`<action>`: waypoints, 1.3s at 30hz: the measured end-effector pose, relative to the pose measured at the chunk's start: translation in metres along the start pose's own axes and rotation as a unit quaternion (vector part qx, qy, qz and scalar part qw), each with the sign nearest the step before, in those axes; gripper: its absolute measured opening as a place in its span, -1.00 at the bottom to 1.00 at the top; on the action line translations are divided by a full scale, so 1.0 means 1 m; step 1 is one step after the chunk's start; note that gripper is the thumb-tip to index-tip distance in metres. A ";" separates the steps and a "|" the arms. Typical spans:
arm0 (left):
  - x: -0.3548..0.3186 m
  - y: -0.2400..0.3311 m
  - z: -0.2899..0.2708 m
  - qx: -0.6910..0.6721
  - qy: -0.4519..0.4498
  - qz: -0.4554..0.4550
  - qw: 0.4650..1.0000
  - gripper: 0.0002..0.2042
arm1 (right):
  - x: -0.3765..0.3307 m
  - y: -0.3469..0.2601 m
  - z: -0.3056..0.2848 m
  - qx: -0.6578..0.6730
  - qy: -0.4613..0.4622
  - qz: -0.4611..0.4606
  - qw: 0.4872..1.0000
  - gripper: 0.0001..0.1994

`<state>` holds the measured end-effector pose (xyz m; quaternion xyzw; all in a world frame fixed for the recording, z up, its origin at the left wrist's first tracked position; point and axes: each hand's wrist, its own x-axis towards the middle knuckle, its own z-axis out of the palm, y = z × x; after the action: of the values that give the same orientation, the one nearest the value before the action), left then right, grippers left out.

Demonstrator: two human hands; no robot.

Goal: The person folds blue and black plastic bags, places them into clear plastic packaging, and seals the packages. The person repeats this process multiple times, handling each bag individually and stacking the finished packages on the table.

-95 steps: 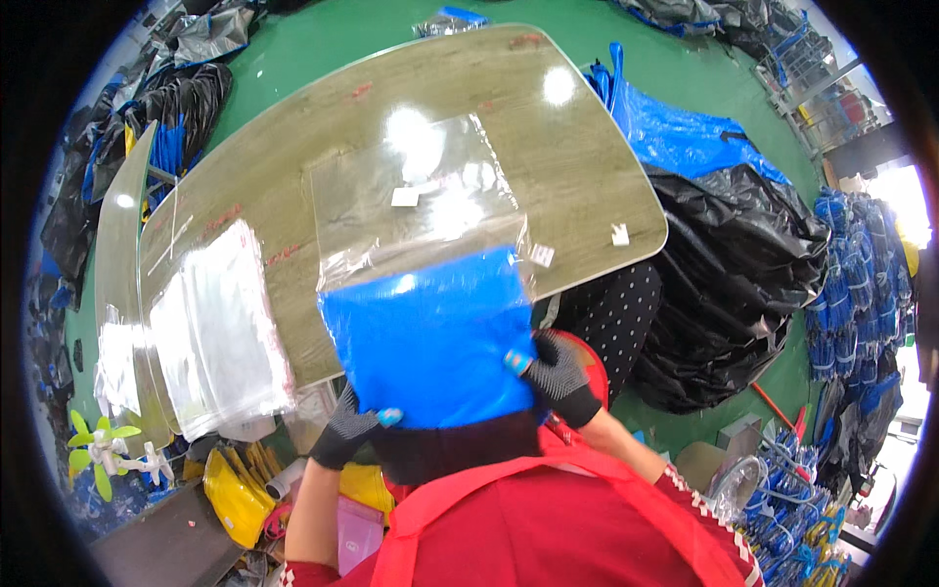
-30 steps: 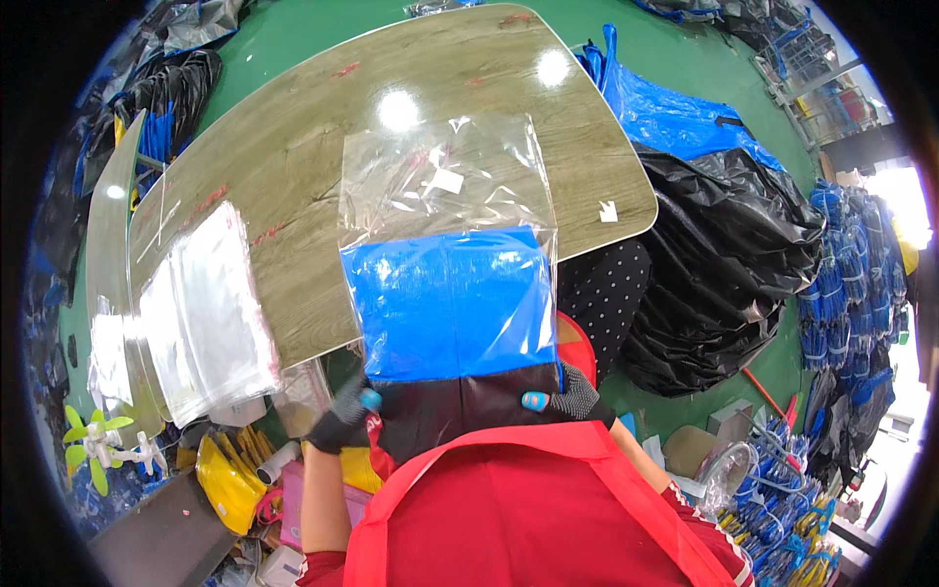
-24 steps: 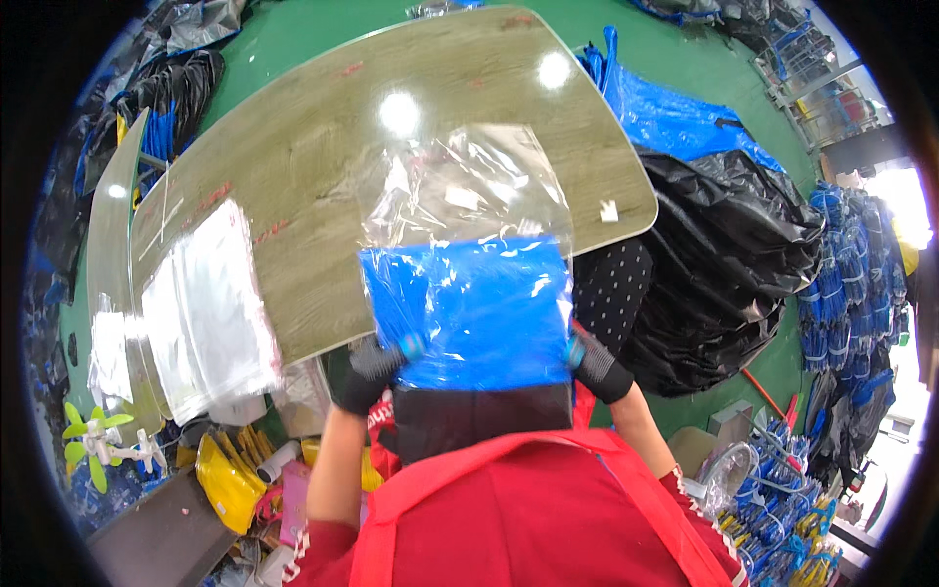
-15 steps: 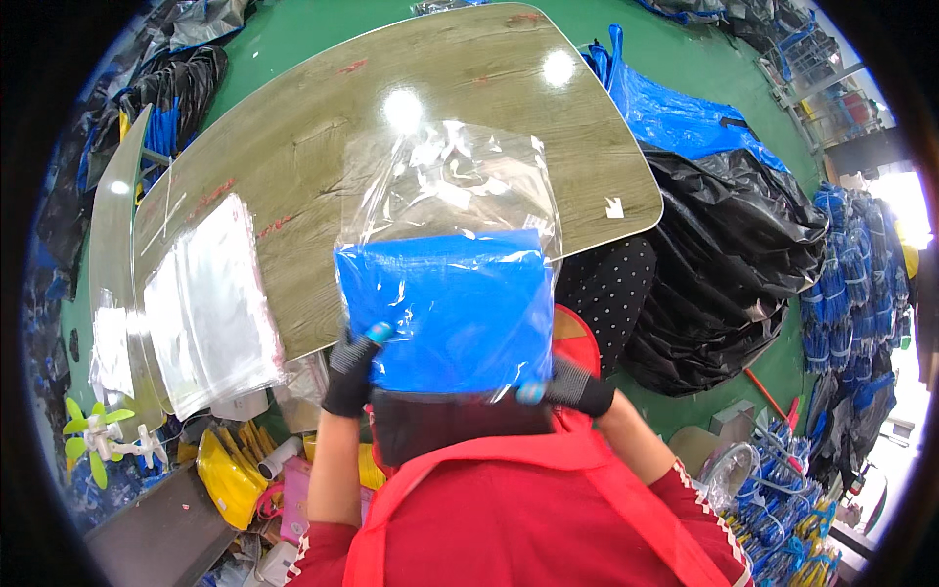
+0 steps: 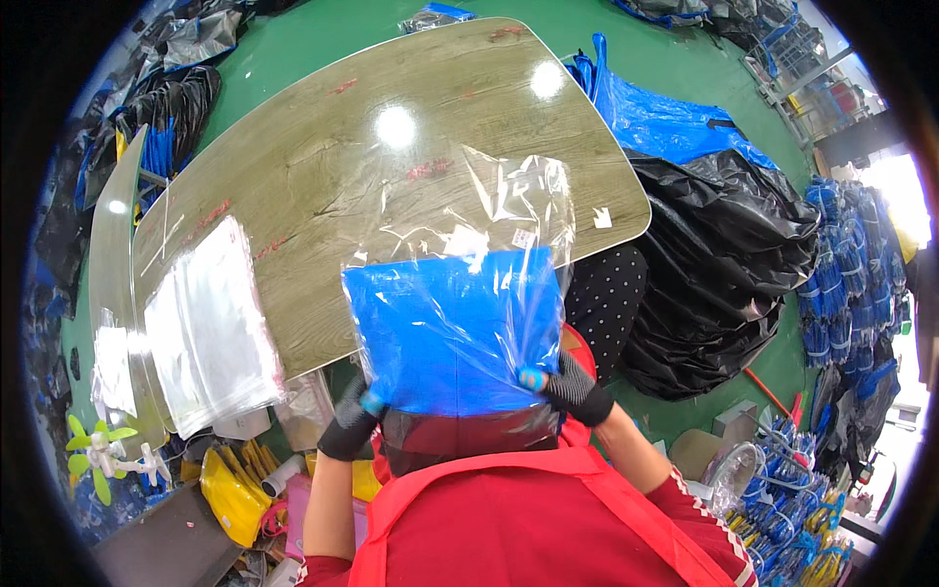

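Clear plastic bag (image 5: 469,293), crinkled and glossy, holds a flat blue folded item (image 5: 450,328) filling its lower half, above the wooden bench (image 5: 323,166) edge. Left hand (image 5: 354,423) and right hand (image 5: 572,383), in dark gloves, pinch its bottom corners. Stacked clear bags (image 5: 201,328) lie left.

A red apron over a red top — its sleeve edged with white stripes. The left hand (image 5: 349,423) and right hand (image 5: 572,384) wear black knit gloves with blue fingertips — forearms bare.
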<state>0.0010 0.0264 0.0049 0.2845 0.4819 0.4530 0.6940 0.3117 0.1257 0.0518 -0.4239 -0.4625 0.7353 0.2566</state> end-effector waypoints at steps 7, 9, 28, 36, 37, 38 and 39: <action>0.002 -0.002 -0.003 0.097 0.000 0.011 0.995 -0.28 | 0.017 0.013 -0.014 0.156 -0.019 0.059 0.986 -0.13; -0.002 0.001 -0.006 0.114 0.054 -0.053 0.991 -0.27 | 0.019 0.016 -0.013 0.011 -0.114 0.005 0.993 -0.13; -0.001 0.001 -0.021 -0.139 0.178 -0.004 0.974 -0.37 | 0.012 0.013 0.006 0.029 -0.124 0.008 0.992 -0.13; -0.020 -0.044 -0.006 -0.041 0.086 -0.042 0.995 -0.29 | 0.007 0.016 0.005 0.065 -0.019 0.002 0.998 -0.09; -0.031 -0.055 -0.005 -0.050 0.100 -0.132 0.985 -0.22 | -0.003 0.023 0.006 0.075 -0.030 0.069 0.994 -0.06; -0.040 -0.065 -0.003 -0.012 0.095 -0.238 0.967 -0.15 | -0.012 0.031 0.007 -0.010 -0.086 0.083 0.993 -0.06; -0.049 -0.072 -0.004 -0.027 0.035 -0.162 0.986 -0.17 | -0.024 0.037 0.009 0.063 -0.110 0.085 0.988 -0.05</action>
<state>0.0169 -0.0491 -0.0363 0.1676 0.5334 0.3568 0.7484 0.3173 0.0867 0.0299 -0.3614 -0.4026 0.8243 0.1667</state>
